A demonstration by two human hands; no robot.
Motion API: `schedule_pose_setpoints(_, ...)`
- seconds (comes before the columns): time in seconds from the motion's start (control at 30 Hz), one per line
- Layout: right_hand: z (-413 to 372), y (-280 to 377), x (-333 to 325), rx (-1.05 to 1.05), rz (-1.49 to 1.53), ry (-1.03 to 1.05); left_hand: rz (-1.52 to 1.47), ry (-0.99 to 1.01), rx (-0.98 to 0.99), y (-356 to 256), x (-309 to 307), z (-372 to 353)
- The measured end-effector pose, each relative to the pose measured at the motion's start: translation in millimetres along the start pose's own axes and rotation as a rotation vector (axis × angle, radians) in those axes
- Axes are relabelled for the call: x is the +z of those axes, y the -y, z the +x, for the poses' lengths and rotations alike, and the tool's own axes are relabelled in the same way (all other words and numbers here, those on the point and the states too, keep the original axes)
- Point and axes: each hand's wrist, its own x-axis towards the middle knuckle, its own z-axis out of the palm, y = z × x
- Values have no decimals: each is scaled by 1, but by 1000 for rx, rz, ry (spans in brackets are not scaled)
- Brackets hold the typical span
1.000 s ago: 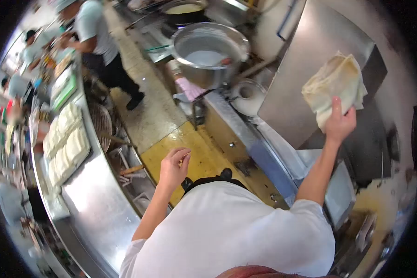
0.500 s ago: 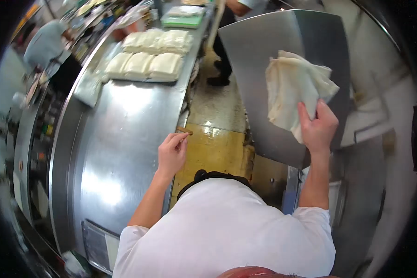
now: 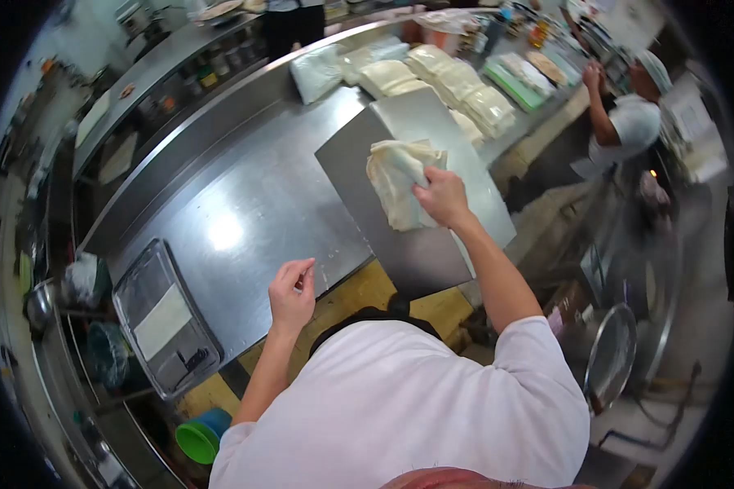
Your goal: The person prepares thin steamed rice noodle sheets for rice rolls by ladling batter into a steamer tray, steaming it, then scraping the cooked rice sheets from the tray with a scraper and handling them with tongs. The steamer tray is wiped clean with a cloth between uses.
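The right arm reached forward, elbow slightly bent, and its hand was over the metal sheet, thumb and fingers clamped in a grip. The left forearm angled upward, its hand raised apart from the metal sheet, left of its near end, fingers curled towards the thumb.

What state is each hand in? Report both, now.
Left hand: fingers curled; whether closed or holding anything cannot be told.
Right hand: closed on pale floppy sheets, over a metal panel; whether it grips that too cannot be told.
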Motion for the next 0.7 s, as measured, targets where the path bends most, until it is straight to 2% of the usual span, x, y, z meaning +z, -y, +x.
schedule_pose_setpoints(0.07, 23, -4, 31, -13, 63, 137, 66, -71, -39, -4, -6, -12)
schedule_pose_setpoints(0.2, 61, -11, 79, -64, 136, 230, 120, -194, -138, -11, -8, -38)
schedule_pose_setpoints(0.33, 90, -14, 108, -15, 140, 339, 141, -295, -239, -18, -7, -58)
schedule_pose_setpoints(0.53, 121, -19, 123, 7, 178, 397, 181, -383, -298, -18, -8, -69)
schedule_pose_setpoints(0.7, 131, -14, 113, 30, 237, 401, 171, -369, -267, -11, -10, -57)
